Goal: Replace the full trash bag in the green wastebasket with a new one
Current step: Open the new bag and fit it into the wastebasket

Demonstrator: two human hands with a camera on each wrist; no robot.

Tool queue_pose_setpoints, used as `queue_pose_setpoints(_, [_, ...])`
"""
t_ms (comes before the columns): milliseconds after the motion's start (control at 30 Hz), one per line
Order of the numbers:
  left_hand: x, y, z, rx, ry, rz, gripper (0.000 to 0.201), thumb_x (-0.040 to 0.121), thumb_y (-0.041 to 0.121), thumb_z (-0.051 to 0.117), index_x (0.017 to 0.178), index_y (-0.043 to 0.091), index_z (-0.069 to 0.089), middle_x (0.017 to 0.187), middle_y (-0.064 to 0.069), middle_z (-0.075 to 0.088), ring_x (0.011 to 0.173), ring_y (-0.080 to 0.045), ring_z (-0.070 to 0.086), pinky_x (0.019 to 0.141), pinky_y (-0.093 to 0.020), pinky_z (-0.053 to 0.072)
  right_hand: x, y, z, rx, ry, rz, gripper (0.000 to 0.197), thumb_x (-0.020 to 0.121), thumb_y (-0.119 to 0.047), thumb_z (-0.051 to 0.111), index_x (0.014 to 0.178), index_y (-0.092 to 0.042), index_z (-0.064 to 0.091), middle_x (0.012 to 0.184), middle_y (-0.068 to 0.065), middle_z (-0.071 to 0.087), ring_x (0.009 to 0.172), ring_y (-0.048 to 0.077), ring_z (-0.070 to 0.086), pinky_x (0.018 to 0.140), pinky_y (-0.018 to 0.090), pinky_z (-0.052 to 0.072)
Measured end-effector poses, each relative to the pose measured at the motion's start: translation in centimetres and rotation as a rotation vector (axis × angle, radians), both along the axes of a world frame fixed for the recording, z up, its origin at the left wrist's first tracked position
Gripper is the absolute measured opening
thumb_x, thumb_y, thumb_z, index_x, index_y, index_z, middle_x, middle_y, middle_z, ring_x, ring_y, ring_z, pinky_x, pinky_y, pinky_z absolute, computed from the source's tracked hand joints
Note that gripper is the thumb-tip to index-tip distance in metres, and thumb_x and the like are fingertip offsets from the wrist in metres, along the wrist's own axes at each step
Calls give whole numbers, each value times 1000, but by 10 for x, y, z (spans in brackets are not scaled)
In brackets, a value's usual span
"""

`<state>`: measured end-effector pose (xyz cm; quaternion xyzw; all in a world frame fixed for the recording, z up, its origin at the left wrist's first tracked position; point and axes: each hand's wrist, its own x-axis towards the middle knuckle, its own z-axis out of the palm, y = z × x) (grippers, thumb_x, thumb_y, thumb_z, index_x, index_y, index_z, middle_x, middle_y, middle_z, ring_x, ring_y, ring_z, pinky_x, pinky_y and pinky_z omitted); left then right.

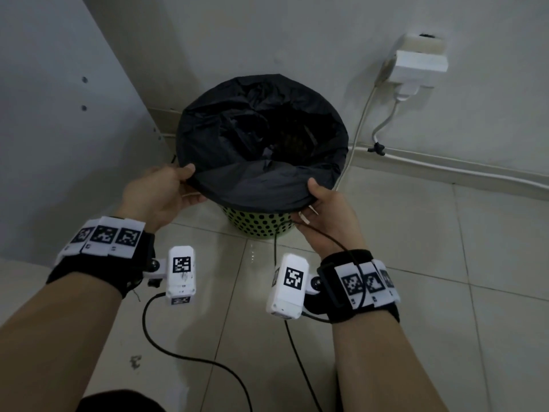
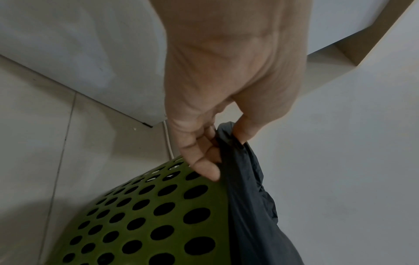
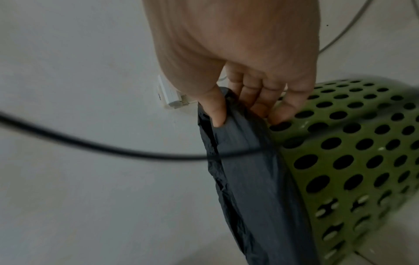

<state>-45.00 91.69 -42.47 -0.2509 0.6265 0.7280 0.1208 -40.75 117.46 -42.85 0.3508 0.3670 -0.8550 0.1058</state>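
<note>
A green wastebasket (image 1: pixel 257 223) with round holes stands on the tiled floor in a corner. A black trash bag (image 1: pixel 261 135) lines it, its edge folded over the rim. My left hand (image 1: pixel 166 188) pinches the bag's edge at the near left of the rim, thumb on top. My right hand (image 1: pixel 322 203) pinches the edge at the near right. In the left wrist view the left hand (image 2: pixel 217 152) pinches the black bag (image 2: pixel 249 206) beside the green wastebasket (image 2: pixel 145 215). The right wrist view shows the right hand (image 3: pixel 235 111) pinching the bag (image 3: pixel 247 161) against the wastebasket (image 3: pixel 351 152).
A white wall (image 1: pixel 297 40) rises behind the basket, with a white cabinet panel (image 1: pixel 59 129) at the left. A wall socket with plugs (image 1: pixel 416 63) and hanging cables (image 1: pixel 361 123) lies at the right. Black camera cables (image 1: pixel 178 352) trail over the floor near me.
</note>
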Motion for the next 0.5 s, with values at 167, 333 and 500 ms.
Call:
queue_pose_setpoints(167, [1,-3,3,-28,10,-45,20,101,14,47,117,8,58,104,-4,68,79,-17,67,59,-29,58,-14,24,8,65,5,-41,34,88,-23,73,116,-4,65,113,13,73,103,30,70,93,51,57])
queue_pose_setpoints(333, [2,-2,8,-50,0,-61,17,102,12,45,95,13,61,94,-3,66,76,-16,64,56,-26,58,-16,30,10,80,7,-5,25,94,-11,62,117,0,62,102,15,71,96,31,69,85,44,58])
queue_pose_setpoints(500, [7,3,9,1,-56,-48,22,98,26,55,112,10,62,104,-6,67,87,-21,68,58,-32,60,-10,28,9,19,7,-7,28,97,-8,57,122,3,60,116,20,67,103,32,65,86,43,56])
